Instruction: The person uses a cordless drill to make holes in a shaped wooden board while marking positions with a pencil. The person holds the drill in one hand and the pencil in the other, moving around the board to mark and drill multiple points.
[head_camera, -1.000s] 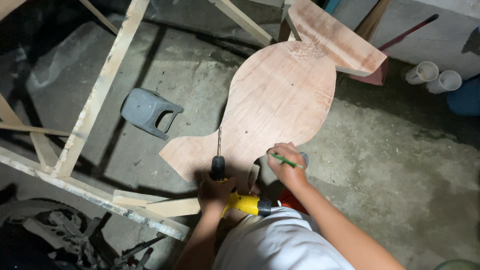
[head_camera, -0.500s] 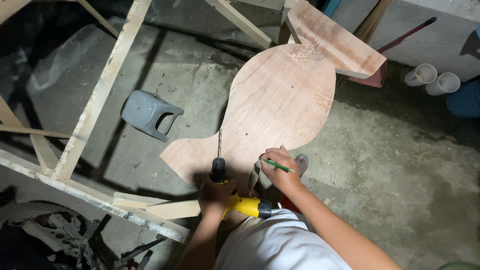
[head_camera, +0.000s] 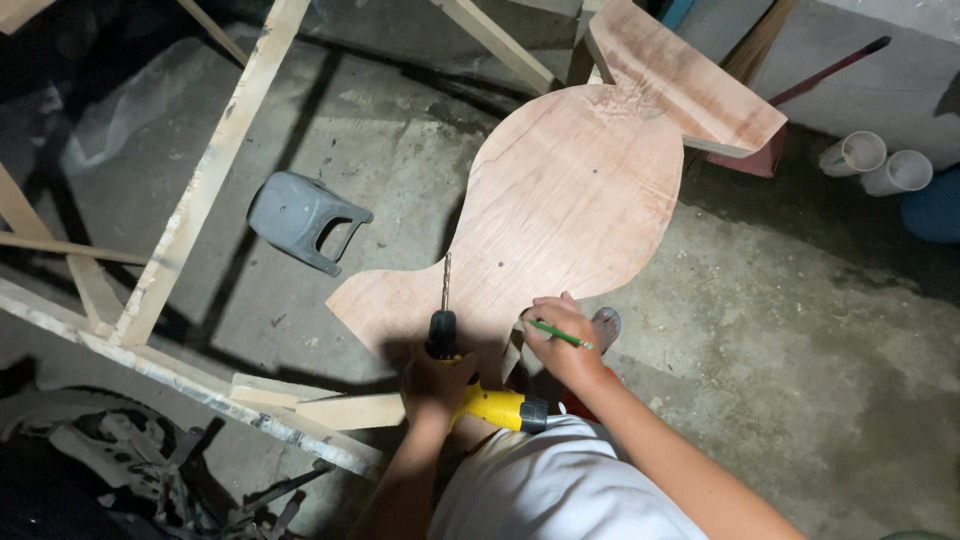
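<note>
Left hand (head_camera: 432, 385): fingers clamped round the yellow-and-black cordless drill (head_camera: 470, 385), its bit tip resting on the board just ahead.
Right hand (head_camera: 560, 335): fingers closed on a green pencil (head_camera: 558, 334), palm pressing the board's near edge.
Board: curved, vase-shaped plywood panel (head_camera: 570, 200), lying under both hands and reaching away from them.
Progress: a few small dark holes already show in the panel; the bit is not sunk in here.
Beyond: overturned grey plastic stool (head_camera: 300, 218) left of the drill, on the concrete floor (head_camera: 800, 330).
</note>
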